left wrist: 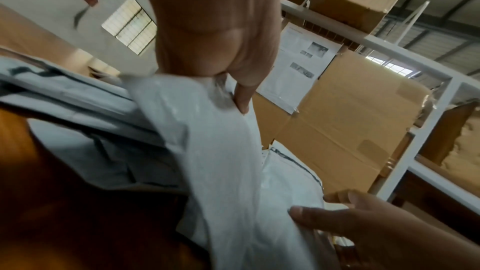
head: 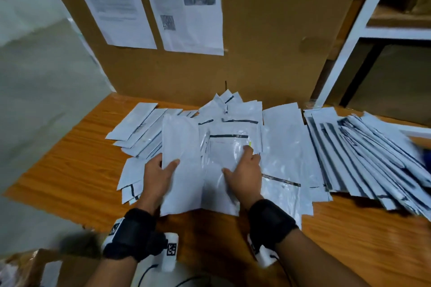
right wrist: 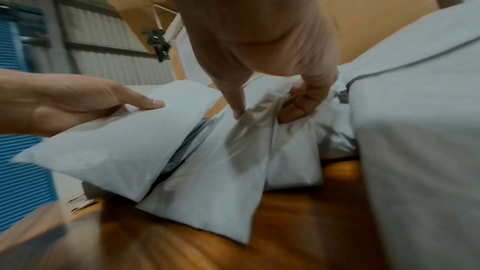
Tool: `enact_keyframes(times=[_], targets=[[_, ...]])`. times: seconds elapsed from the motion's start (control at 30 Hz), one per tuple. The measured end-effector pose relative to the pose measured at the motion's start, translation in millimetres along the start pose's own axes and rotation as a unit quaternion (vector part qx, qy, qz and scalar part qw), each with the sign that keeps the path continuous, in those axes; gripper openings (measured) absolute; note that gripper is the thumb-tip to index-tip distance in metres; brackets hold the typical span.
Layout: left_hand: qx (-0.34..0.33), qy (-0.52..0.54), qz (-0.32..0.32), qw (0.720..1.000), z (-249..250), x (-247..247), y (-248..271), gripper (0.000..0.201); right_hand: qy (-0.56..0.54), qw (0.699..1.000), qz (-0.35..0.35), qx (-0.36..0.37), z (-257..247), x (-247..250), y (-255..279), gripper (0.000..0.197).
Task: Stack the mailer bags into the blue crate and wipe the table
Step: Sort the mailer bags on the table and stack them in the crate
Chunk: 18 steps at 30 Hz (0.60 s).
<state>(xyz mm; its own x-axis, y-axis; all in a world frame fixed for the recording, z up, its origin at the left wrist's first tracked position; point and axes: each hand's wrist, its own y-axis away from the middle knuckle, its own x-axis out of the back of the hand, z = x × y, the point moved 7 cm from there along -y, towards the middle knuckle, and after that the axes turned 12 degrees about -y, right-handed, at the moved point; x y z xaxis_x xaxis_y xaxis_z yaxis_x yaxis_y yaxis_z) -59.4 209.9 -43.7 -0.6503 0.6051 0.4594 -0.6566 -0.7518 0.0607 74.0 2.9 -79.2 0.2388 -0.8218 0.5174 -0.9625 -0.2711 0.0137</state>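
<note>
Several white mailer bags lie scattered over the wooden table [head: 70,158]. My left hand [head: 168,166] grips one plain white bag [head: 182,184] near its top, thumb on its face and fingers under it; the left wrist view shows the same hold [left wrist: 233,91] on that bag [left wrist: 221,151]. My right hand [head: 242,165] pinches a neighbouring bag with a clear pocket [head: 224,147], thumb and curled fingers [right wrist: 298,106] closing on its upper part [right wrist: 221,171]. A sliver of blue [head: 421,156] shows at the right edge, under a fan of bags.
A thick fan of mailer bags [head: 361,158] covers the table's right side, and a smaller spread [head: 137,128] lies at the left. A cardboard wall with taped papers [head: 268,42] stands behind. A white shelf frame [head: 349,37] is at the right, a cardboard box [head: 35,268] at the lower left.
</note>
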Motion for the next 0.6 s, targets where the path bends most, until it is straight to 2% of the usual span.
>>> enact_keyframes(times=[0.1, 0.2, 0.27, 0.33, 0.37, 0.43, 0.5, 0.6], targets=[[-0.024, 0.012, -0.024, 0.999, 1, 2, -10, 0.016, -0.058, 0.998, 0.029, -0.02, -3, 2, 2, 0.085], [-0.041, 0.029, -0.057, 0.997, 5, 2, -16, 0.016, -0.106, 0.993, 0.053, -0.021, -7, 18, 8, 0.069], [-0.065, 0.027, -0.073, 0.995, 14, 0, -15, 0.023, -0.11, 0.991, 0.076, -0.009, -10, 39, 19, 0.049], [-0.088, 0.027, -0.077, 0.993, 27, -7, -11, 0.039, -0.094, 0.989, 0.111, 0.008, -12, 65, 32, 0.02], [-0.096, 0.031, -0.08, 0.992, 34, -12, -9, 0.049, -0.09, 0.987, 0.131, 0.014, -10, 79, 39, 0.015], [-0.13, 0.043, -0.109, 0.985, 50, -29, 2, 0.064, -0.102, 0.98, 0.171, 0.018, -4, 109, 55, 0.019], [-0.186, 0.057, -0.147, 0.97, 68, -51, 18, 0.075, -0.133, 0.969, 0.207, 0.023, 3, 138, 74, 0.008], [-0.241, 0.068, -0.181, 0.951, 92, -82, 47, 0.079, -0.186, 0.949, 0.252, 0.021, 20, 178, 103, 0.028]])
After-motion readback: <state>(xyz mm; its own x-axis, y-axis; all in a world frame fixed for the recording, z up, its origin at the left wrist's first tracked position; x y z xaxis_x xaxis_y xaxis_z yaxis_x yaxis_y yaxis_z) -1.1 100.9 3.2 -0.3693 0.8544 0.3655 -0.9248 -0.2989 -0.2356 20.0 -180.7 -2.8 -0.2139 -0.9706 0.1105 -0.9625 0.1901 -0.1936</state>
